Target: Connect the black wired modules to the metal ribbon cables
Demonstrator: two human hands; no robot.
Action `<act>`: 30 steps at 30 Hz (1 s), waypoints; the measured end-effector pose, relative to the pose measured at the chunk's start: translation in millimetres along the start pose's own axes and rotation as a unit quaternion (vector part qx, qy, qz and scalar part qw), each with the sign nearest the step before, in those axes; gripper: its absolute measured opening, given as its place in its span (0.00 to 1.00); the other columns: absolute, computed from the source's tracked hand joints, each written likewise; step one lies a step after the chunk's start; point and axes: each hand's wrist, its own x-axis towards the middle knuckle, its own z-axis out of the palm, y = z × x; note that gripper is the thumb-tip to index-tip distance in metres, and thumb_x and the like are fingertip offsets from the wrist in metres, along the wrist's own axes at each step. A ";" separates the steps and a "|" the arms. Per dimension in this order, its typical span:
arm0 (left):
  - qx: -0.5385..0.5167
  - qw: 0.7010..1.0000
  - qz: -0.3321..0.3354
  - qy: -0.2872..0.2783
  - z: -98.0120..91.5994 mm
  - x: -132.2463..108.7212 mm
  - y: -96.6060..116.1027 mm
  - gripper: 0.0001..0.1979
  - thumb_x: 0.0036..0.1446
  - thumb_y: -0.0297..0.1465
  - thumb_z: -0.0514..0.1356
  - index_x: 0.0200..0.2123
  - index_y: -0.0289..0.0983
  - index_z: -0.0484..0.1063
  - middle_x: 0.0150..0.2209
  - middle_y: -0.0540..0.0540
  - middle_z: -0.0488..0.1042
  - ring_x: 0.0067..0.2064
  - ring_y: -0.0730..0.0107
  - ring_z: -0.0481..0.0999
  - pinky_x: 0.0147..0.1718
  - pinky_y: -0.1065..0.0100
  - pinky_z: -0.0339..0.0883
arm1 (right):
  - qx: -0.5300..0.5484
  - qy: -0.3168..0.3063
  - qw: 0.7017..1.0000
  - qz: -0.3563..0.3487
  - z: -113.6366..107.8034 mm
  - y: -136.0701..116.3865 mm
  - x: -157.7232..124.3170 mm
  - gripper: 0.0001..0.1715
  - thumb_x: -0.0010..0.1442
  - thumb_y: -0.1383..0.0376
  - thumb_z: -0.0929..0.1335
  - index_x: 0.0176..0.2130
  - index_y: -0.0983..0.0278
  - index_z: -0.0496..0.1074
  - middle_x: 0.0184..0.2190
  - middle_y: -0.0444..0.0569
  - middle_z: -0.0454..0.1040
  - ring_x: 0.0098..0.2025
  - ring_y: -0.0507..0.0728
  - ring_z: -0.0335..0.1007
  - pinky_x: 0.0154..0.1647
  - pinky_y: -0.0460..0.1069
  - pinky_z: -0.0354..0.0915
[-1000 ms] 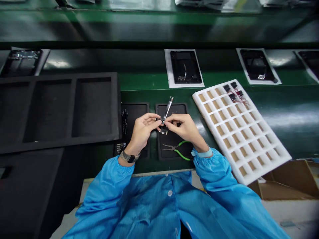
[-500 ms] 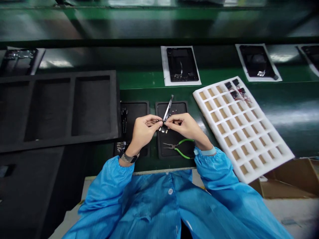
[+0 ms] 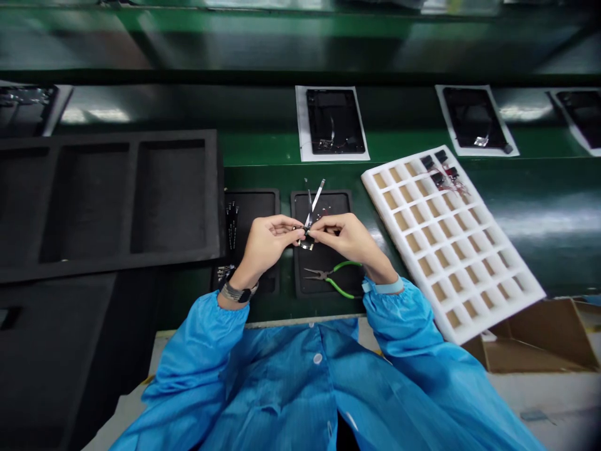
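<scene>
My left hand (image 3: 271,243) is closed in a pinch on the edge of a small dark circuit board (image 3: 306,244). My right hand (image 3: 346,237) pinches at the same board from the other side, its fingertips close to the left ones. From between the fingers a white flat ribbon cable (image 3: 315,202) sticks up and away, with a thin dark strip (image 3: 309,195) beside it. The fingertips hide part of the board. Below the hands, pliers with green handles (image 3: 335,275) lie in a shallow black tray (image 3: 300,289).
Left stands a large black foam tray (image 3: 213,188); another shallow tray (image 3: 275,200) holds small black parts (image 3: 231,222). On the right, a white compartment tray (image 3: 451,250) holds several wired black parts (image 3: 439,178) near a cardboard box (image 3: 539,338). Tablet-like housings (image 3: 334,119) lie behind on white sheets.
The housings on white sheets have shifted slightly left in view. A dark strip now shows apart from the white ribbon cable. Both hands keep their pinch, nearly still.
</scene>
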 end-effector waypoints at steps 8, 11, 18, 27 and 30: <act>-0.016 1.000 -0.013 -0.012 -2.2 2.3 4.1 0.15 0.47 0.38 0.79 0.32 0.33 0.85 0.29 0.43 0.83 0.27 0.68 0.79 0.29 0.69 0.74 | -0.019 0.011 1.000 -0.013 0.5 -1.2 -2.3 0.20 0.64 0.50 0.75 0.36 0.65 0.84 0.26 0.46 0.76 0.26 0.51 0.58 0.27 0.49 0.53; -0.029 0.999 -0.017 -0.016 -2.9 3.2 2.2 0.14 0.47 0.37 0.79 0.32 0.33 0.85 0.27 0.44 0.81 0.26 0.69 0.78 0.29 0.69 0.73 | -0.019 0.019 1.000 -0.015 1.0 -0.4 -2.3 0.18 0.64 0.52 0.75 0.36 0.65 0.84 0.26 0.45 0.75 0.26 0.51 0.58 0.28 0.49 0.53; -0.052 0.997 -0.040 -0.033 -4.0 3.8 0.2 0.15 0.47 0.37 0.79 0.33 0.33 0.85 0.26 0.43 0.81 0.27 0.67 0.80 0.30 0.67 0.75 | 0.006 0.013 1.000 0.000 -1.4 -4.3 -3.5 0.18 0.62 0.52 0.76 0.36 0.65 0.84 0.24 0.45 0.74 0.25 0.51 0.59 0.27 0.49 0.54; -0.051 0.997 -0.042 -0.043 -3.8 2.3 2.4 0.15 0.47 0.38 0.79 0.31 0.33 0.84 0.26 0.43 0.81 0.27 0.66 0.80 0.31 0.66 0.76 | 0.056 0.001 0.998 0.021 -1.0 -6.4 -2.5 0.22 0.58 0.49 0.79 0.35 0.66 0.83 0.24 0.46 0.74 0.25 0.51 0.62 0.27 0.49 0.56; -0.056 0.997 -0.044 -0.042 -3.4 2.5 3.3 0.16 0.45 0.38 0.80 0.31 0.33 0.84 0.25 0.43 0.81 0.27 0.66 0.80 0.31 0.67 0.76 | 0.065 0.002 0.998 0.024 -0.1 -6.6 -1.2 0.22 0.57 0.48 0.79 0.34 0.66 0.83 0.23 0.45 0.74 0.24 0.51 0.61 0.26 0.49 0.56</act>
